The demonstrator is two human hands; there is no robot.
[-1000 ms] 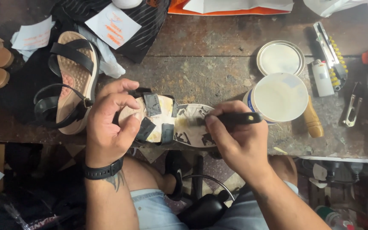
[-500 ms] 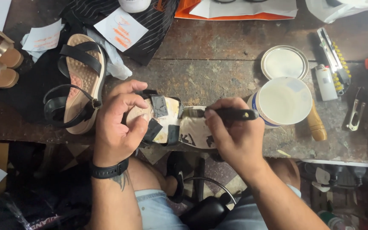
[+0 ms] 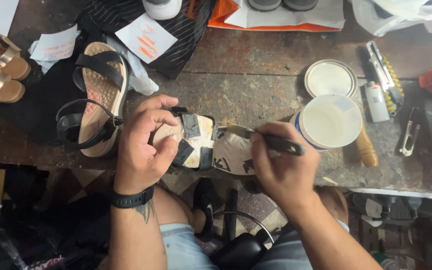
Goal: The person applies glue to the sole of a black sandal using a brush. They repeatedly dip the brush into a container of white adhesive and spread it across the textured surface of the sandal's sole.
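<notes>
My left hand (image 3: 143, 145) is clamped on the upturned sandal (image 3: 203, 142), hiding its heel end. The sandal lies crosswise at the surface's (image 3: 256, 85) near edge, toe pointing right. My right hand (image 3: 283, 170) grips a black-handled brush (image 3: 268, 141); its tip touches the sole, bristles blurred.

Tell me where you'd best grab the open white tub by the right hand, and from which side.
Grip the open white tub around its round side wall, coming from the far right, probably. Its mouth faces up with white paste inside, the right hand crowds its near left, and the loose lid lies just behind.
</notes>
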